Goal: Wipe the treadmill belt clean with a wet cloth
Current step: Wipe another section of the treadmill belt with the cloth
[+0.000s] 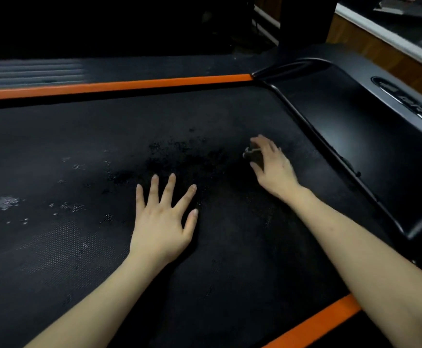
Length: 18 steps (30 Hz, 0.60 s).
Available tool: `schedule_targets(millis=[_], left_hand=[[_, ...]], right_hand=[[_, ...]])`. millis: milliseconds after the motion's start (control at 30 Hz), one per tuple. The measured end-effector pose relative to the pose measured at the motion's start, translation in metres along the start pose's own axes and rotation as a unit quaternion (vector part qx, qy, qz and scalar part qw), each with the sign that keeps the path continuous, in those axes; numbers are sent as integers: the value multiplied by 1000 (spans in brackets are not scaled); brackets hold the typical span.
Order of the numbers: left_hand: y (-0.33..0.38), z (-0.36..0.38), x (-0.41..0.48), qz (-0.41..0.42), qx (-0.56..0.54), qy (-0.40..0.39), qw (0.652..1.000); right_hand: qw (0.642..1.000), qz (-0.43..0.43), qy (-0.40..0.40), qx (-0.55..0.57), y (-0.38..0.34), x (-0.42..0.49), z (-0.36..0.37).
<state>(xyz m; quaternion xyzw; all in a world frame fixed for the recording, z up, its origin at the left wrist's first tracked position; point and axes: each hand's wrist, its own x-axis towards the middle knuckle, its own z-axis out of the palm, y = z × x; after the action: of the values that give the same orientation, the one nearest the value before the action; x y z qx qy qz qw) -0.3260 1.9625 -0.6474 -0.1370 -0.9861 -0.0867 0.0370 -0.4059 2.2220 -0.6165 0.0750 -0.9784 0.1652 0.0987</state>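
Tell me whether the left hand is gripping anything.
No, the left hand lies flat with spread fingers on the treadmill belt, holding nothing.

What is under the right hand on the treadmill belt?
The right hand curls over a small dark cloth on the belt; only a pale edge shows beside the fingertips. The hand covers the rest, so its shape cannot be told.

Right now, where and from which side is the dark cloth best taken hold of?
Probably the bunched top of the cloth, from above: it lies as a low wad on the flat belt, and the right hand curls over it that way.
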Motion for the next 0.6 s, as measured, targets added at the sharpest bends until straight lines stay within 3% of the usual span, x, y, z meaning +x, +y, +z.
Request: schedule_targets(millis=[100, 300, 400, 600], left_hand=[[-1, -4, 2, -3, -14, -6, 1000], [-17, -24, 23, -14, -23, 8, 1000], [-44, -24, 46, -68, 19, -10, 997], [-53, -8, 53, -83, 17, -16, 996]], right_hand=[[998, 50, 49, 2, -5, 4, 3], [993, 22, 100, -64, -6, -4, 3], [986, 17, 149, -72, -4, -7, 6], [990, 85, 73, 84, -5, -4, 5]])
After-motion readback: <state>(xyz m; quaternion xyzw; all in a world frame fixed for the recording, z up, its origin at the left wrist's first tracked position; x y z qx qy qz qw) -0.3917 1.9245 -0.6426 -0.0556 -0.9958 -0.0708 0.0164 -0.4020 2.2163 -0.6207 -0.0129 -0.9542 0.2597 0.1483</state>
